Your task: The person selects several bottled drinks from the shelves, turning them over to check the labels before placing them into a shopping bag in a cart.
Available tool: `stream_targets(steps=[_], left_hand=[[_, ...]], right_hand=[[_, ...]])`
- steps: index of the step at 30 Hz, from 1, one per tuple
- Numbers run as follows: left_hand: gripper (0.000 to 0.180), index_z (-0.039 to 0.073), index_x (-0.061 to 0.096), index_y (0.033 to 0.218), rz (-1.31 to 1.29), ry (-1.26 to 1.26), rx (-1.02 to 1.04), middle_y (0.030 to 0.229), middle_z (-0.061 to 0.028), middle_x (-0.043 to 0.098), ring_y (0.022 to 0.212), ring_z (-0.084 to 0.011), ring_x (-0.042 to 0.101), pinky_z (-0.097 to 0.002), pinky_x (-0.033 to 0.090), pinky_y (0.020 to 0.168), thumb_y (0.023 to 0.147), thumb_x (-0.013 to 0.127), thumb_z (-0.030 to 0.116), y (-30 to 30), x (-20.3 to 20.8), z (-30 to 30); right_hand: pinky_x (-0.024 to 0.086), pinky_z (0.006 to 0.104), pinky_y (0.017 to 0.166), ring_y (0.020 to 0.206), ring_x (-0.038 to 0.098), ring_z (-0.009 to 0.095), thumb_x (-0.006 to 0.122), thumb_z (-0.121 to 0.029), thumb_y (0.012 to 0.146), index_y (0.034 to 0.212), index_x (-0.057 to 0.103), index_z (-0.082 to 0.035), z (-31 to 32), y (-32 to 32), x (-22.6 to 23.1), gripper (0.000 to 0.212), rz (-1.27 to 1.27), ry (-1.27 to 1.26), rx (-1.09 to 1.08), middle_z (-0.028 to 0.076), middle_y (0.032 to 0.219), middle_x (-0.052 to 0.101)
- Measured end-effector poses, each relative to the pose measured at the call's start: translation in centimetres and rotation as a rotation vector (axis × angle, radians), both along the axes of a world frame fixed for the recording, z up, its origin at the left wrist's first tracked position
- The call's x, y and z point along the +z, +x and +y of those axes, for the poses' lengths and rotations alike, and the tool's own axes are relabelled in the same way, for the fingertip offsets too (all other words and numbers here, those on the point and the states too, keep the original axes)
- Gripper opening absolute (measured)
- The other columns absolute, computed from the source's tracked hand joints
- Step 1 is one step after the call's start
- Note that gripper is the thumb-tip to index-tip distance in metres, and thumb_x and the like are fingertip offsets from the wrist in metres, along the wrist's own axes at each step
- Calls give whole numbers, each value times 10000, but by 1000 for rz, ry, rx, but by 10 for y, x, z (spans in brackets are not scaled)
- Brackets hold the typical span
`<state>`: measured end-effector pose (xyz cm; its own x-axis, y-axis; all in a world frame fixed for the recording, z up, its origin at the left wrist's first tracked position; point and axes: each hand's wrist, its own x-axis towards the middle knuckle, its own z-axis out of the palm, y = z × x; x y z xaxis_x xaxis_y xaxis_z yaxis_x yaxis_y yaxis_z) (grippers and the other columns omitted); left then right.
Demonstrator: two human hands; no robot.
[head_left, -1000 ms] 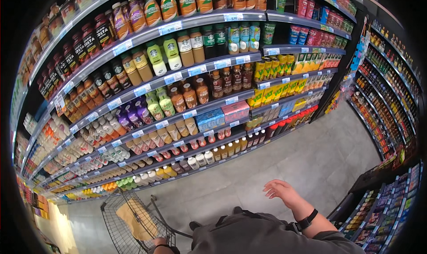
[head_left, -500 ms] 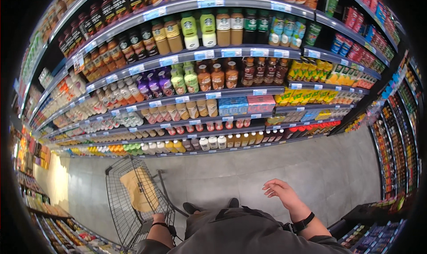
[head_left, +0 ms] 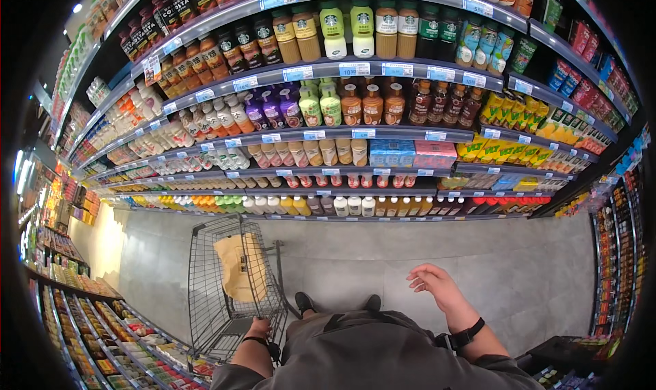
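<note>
My left hand (head_left: 259,327) is closed around the near end of a black wire shopping cart (head_left: 203,281), at its handle. Inside the cart lies a tan paper bag (head_left: 240,270), slightly crumpled. My right hand (head_left: 432,282) hangs in the air over the grey floor, holding nothing, with fingers loosely bent and a little apart. Ahead of me stand bottled drinks on a long shelf unit: green-and-white bottles (head_left: 333,31), orange-brown bottles (head_left: 352,105), purple bottles (head_left: 272,108) and yellow drink packs (head_left: 509,110). Neither hand touches them.
Shelves of packaged goods (head_left: 615,253) rise at the right. More stocked shelves (head_left: 102,335) run along the lower left. Grey tiled floor (head_left: 355,253) lies between me and the drinks shelf, and my dark shoes (head_left: 372,302) stand on it.
The view has shifted, so the shelves and the cart now appear farther right, and the cart a little higher. My left hand stays on the cart; my right hand keeps nearly the same pose.
</note>
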<state>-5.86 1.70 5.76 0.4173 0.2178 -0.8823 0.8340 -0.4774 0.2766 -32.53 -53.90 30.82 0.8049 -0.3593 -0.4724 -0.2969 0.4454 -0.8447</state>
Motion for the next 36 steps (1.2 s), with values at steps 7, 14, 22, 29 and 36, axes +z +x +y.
stream_targets(steps=[7,14,22,29,36], left_hand=[[554,100,358,1473,72,92,-245,1254,-190,629,973,-369,702,-531,531,686,981,601,176,-21,-27,63],[429,60,424,1317,33,121,-364,1124,-178,654,910,-314,698,-541,533,692,928,605,80,-36,28,20],[406,14,697,1208,-46,485,-1308,1306,-249,655,1207,-466,609,-511,487,1031,989,536,316,-36,-13,34],[599,-32,521,1384,-212,436,-759,1349,-310,612,1257,-433,597,-462,490,1039,884,645,274,-10,-10,-11],[514,12,626,1316,-59,357,-871,1223,-251,697,1162,-387,659,-448,518,943,900,591,311,76,-22,-43]], right_hand=[[546,314,816,932,684,181,526,-146,1053,1143,656,-36,3,13,-9,193,-6,24,101,91,1086,707],[544,314,814,925,678,173,535,-151,1050,1149,662,-48,-12,10,-4,191,15,-4,94,89,1092,709],[534,317,827,937,675,184,530,-162,1053,1158,657,-41,-26,-4,0,204,45,6,90,100,1088,716],[538,329,818,917,674,195,531,-135,1038,1153,647,-21,-45,-15,2,200,36,-16,-30,110,1073,706],[535,330,832,941,671,195,525,-172,1060,1164,649,-35,-43,-11,11,212,75,-38,-82,103,1096,706]])
